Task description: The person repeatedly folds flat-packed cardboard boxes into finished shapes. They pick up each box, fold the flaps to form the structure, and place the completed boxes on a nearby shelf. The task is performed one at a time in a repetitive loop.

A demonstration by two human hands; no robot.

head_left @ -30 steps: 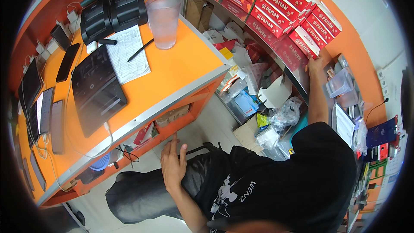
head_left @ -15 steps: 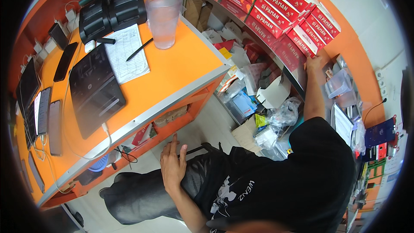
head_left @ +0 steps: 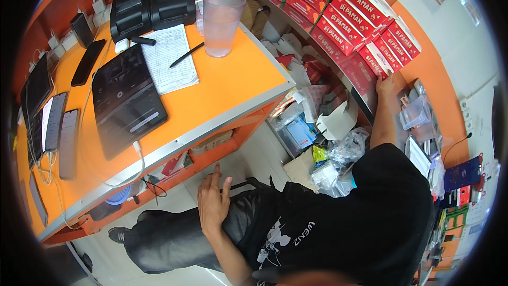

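My left hand (head_left: 212, 201) rests on my dark-trousered leg, its fingers stretched out and nothing in it. At the right my arm reaches away from me, and my right hand (head_left: 386, 85) is closed at the near corner of a red cardboard box (head_left: 374, 60). That box lies at the bottom of the nearest stack on a glossy shelf top. The hand's far side is hidden, so part of its grip cannot be seen. More red boxes (head_left: 349, 24) of the same kind are piled beside and behind it.
To the left stands an orange counter (head_left: 238, 82) with a black tablet (head_left: 129, 100), paper sheets (head_left: 164, 61), a pen (head_left: 186, 55), a clear plastic cup (head_left: 223, 24) and several phones with cables. Below the red boxes, wrappers and plastic bags (head_left: 346, 145) crowd an open space.
The whole view has shifted slightly, with the counter sitting farther right in it. A shoe now shows at lower left. Both hands keep their places, on my leg and at the red box.
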